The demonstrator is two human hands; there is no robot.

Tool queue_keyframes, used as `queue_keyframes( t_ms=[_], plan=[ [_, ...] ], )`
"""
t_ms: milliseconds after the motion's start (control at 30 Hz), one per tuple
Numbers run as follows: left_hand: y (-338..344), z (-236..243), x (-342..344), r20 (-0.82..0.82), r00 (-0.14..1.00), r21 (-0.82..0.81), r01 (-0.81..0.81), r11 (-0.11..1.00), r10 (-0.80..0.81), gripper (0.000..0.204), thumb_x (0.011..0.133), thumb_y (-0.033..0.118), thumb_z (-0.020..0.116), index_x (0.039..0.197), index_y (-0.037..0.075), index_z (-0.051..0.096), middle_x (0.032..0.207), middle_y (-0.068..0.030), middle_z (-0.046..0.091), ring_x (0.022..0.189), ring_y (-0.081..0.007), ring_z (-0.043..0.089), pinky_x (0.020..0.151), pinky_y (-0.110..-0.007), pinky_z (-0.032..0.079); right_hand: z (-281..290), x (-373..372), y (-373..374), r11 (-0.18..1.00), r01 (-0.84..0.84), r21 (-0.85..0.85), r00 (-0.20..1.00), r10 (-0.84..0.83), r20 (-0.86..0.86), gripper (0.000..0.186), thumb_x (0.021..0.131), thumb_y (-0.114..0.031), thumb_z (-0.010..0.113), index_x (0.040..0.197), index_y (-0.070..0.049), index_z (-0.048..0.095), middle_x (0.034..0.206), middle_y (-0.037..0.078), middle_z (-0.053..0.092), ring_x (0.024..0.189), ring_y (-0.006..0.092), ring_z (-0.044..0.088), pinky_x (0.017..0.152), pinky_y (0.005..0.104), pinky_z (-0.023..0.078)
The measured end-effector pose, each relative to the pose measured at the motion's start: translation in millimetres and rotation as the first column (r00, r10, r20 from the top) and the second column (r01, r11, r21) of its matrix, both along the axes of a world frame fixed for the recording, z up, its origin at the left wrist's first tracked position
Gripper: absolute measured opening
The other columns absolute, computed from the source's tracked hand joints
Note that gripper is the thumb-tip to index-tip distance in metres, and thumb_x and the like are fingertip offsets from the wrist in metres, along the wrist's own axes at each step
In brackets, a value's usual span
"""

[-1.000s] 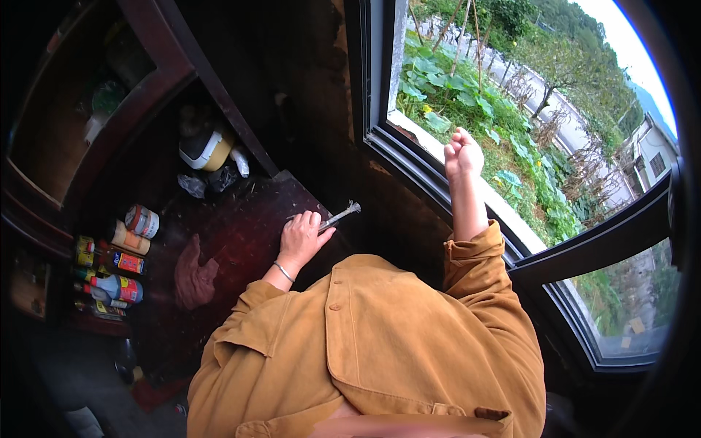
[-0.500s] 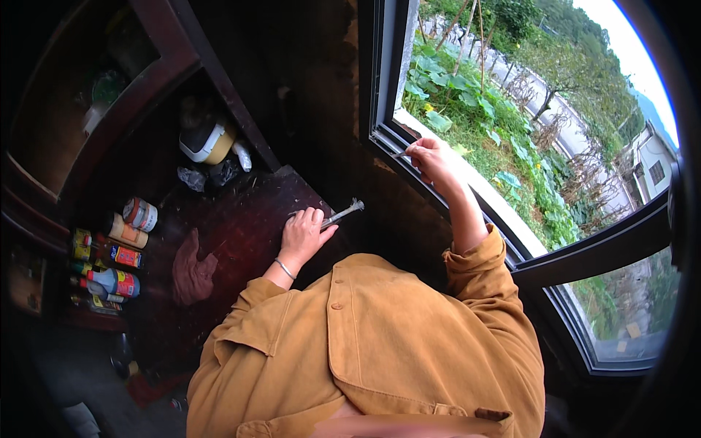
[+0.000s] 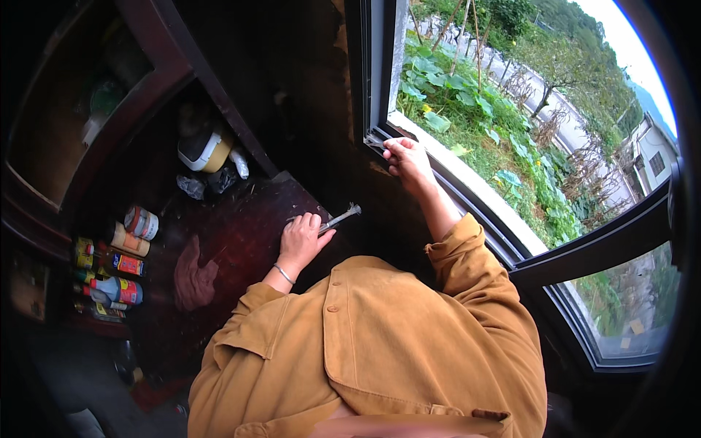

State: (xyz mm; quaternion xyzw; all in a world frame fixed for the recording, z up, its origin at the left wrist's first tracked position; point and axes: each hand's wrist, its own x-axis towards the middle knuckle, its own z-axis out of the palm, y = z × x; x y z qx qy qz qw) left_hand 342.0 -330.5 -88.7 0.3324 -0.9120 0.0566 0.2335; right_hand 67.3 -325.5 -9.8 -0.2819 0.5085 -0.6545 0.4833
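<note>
My left hand (image 3: 300, 238) rests on the dark reddish-brown tabletop (image 3: 241, 241). Its fingers close round a greyish rod-like tool (image 3: 342, 217) with a flared, uneven end that points up and right; what kind of tool it is does not show. At the inner corner of the dark window frame (image 3: 371, 87), my right hand (image 3: 409, 162) is closed in a pinch. A small thin pale thing (image 3: 375, 141) sticks out from its fingertips into the frame's track; the rest of it is hidden by the fingers.
A crumpled brownish cloth (image 3: 194, 276) lies on the table. Several jars and bottles (image 3: 125, 290) crowd its left edge. Farther back sit a white and tan container (image 3: 208, 151) and plastic bags (image 3: 192, 187). An opened window sash (image 3: 621, 306) stands at the right.
My right hand has moved a little left along the window frame, toward the track's corner, still pinching. My left hand stays on the table with the rod-like tool, which has turned slightly.
</note>
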Motion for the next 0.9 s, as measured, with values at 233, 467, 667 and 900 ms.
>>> queue_keyframes(
  t_ms=[233, 467, 667, 900],
  plan=[
    [-0.8, 0.8, 0.0, 0.002, 1.000, -0.026, 0.007, 1.000, -0.007, 0.035, 0.075, 0.037, 0.068, 0.074, 0.010, 0.047, 0.071, -0.0050, 0.051, 0.068, -0.0227, 0.056, 0.058, -0.034, 0.047, -1.4, -2.2, 5.1, 1.000, -0.008, -0.024, 1.000, 0.009, 0.030, 0.009, 0.090, -0.013, 0.056, 0.084, -0.007, 0.058, 0.065, 0.000, 0.055, 0.050, 0.0049, 0.043, 0.042, 0.0187, 0.034],
    [-0.4, -0.5, -0.9, 0.011, 1.000, -0.021, 0.004, 1.000, -0.004, 0.035, 0.076, 0.038, 0.068, 0.074, 0.010, 0.047, 0.072, -0.0051, 0.051, 0.068, -0.0228, 0.056, 0.058, -0.034, 0.047, 0.9, -3.1, 10.6, 1.000, -0.020, -0.014, 0.999, 0.020, 0.043, 0.008, 0.089, -0.012, 0.055, 0.084, -0.005, 0.057, 0.066, 0.000, 0.054, 0.050, 0.0057, 0.043, 0.042, 0.0190, 0.034],
    [-0.5, -0.6, -1.1, 0.004, 1.000, -0.023, 0.006, 1.000, -0.006, 0.035, 0.075, 0.038, 0.068, 0.075, 0.010, 0.048, 0.073, -0.0052, 0.051, 0.069, -0.0228, 0.056, 0.059, -0.034, 0.047, -2.3, -10.0, 1.8, 1.000, -0.026, -0.004, 0.992, 0.027, 0.120, 0.006, 0.089, -0.009, 0.055, 0.086, -0.004, 0.057, 0.067, 0.001, 0.054, 0.049, 0.0053, 0.040, 0.042, 0.0186, 0.032],
    [-0.4, -0.1, -1.4, 0.004, 1.000, -0.031, 0.003, 1.000, -0.003, 0.035, 0.075, 0.038, 0.068, 0.075, 0.010, 0.047, 0.072, -0.0052, 0.051, 0.069, -0.0229, 0.056, 0.059, -0.034, 0.047, -0.8, -15.0, 4.4, 1.000, -0.016, 0.007, 0.983, 0.015, 0.183, 0.005, 0.089, -0.007, 0.055, 0.086, -0.004, 0.058, 0.066, 0.000, 0.054, 0.050, 0.0046, 0.042, 0.042, 0.0183, 0.034]
  ],
)
